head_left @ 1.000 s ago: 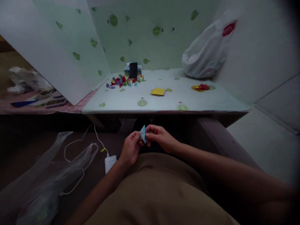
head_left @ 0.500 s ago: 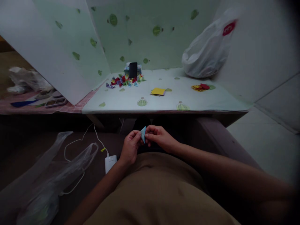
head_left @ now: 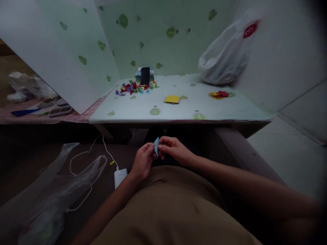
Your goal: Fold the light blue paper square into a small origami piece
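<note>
Between my hands, over my lap and below the table's front edge, is a small light-blue folded paper [head_left: 156, 146] with pointed ends up and down. My left hand [head_left: 144, 159] pinches its left side between thumb and fingers. On the other side, my right hand [head_left: 176, 149] grips the paper's right edge with thumb and forefinger. Some of the left fingertips are hidden behind the paper. On the table lie a heap of colourful folded paper cranes [head_left: 134, 87] and a stack of square paper sheets [head_left: 172, 99], yellow on top.
A black phone [head_left: 145, 76] leans on a tissue box at the back. Red and yellow paper pieces [head_left: 219, 95] lie at the right, before a white plastic bag [head_left: 222, 64]. A white power bank [head_left: 120, 177] with a cable and a clear bag [head_left: 53, 207] rest on the seat.
The blue paper has turned slightly and looks narrower between my fingers. Both hands stay in nearly the same place, still gripping it.
</note>
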`<state>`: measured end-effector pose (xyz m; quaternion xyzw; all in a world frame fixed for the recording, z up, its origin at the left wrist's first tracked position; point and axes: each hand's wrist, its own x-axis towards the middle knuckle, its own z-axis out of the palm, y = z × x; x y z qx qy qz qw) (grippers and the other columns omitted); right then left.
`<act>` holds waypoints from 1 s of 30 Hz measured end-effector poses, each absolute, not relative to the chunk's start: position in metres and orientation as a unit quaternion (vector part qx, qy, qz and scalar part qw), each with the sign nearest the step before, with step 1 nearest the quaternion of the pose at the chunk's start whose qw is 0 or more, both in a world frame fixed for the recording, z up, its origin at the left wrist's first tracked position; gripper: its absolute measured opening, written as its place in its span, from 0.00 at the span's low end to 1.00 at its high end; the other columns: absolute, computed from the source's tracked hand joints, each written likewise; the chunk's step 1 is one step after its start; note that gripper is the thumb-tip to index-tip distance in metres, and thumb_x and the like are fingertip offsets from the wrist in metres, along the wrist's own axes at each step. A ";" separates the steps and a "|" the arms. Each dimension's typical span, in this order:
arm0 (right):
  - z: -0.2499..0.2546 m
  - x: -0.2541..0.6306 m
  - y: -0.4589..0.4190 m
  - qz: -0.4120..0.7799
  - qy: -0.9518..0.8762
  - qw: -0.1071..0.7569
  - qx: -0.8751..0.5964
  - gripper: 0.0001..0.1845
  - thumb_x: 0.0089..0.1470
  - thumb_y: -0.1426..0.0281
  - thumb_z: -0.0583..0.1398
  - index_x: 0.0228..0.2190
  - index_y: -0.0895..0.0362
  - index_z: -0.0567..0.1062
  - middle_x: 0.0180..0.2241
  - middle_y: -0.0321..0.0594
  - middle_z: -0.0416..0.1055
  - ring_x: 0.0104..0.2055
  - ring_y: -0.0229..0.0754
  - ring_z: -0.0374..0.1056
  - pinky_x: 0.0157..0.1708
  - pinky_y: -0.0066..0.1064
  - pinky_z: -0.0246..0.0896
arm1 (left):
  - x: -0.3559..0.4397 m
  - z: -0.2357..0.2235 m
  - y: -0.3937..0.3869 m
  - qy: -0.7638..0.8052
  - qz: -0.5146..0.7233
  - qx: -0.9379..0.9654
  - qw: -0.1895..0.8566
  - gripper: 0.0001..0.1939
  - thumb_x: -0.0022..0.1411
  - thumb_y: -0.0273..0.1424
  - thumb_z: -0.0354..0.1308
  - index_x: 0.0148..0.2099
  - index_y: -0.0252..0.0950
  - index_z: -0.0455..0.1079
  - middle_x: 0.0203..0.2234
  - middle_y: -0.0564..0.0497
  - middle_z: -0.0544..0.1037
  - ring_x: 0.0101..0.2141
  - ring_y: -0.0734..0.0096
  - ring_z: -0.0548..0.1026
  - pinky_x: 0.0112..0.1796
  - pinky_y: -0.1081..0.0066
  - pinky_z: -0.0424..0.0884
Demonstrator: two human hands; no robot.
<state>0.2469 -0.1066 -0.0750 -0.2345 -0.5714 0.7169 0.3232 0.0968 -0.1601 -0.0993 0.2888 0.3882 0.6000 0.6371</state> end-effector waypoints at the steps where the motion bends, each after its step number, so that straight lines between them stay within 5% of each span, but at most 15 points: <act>1: -0.075 0.247 -0.107 0.716 -0.572 0.323 -0.236 0.12 0.54 0.62 0.66 0.30 0.58 0.72 0.26 0.36 0.73 0.25 0.34 0.67 0.26 0.28 0.66 | 0.097 -0.099 -0.160 0.387 0.598 0.287 0.641 0.13 0.56 0.37 0.68 0.31 0.32 0.73 0.22 0.54 0.71 0.24 0.78 0.66 0.29 0.75 0.62; 19: -0.073 0.246 -0.107 0.720 -0.568 0.316 -0.244 0.11 0.53 0.64 0.65 0.30 0.58 0.72 0.25 0.35 0.73 0.24 0.33 0.68 0.26 0.27 0.65 | 0.096 -0.099 -0.160 0.369 0.568 0.254 0.690 0.14 0.54 0.37 0.69 0.32 0.32 0.72 0.23 0.53 0.73 0.25 0.76 0.71 0.28 0.75 0.67; 30: -0.074 0.245 -0.108 0.690 -0.599 0.302 -0.273 0.06 0.54 0.69 0.62 0.29 0.58 0.71 0.23 0.33 0.71 0.23 0.32 0.66 0.26 0.27 0.64 | 0.098 -0.103 -0.160 0.463 0.641 0.318 0.524 0.14 0.54 0.33 0.68 0.40 0.38 0.68 0.26 0.57 0.72 0.24 0.78 0.69 0.27 0.76 0.63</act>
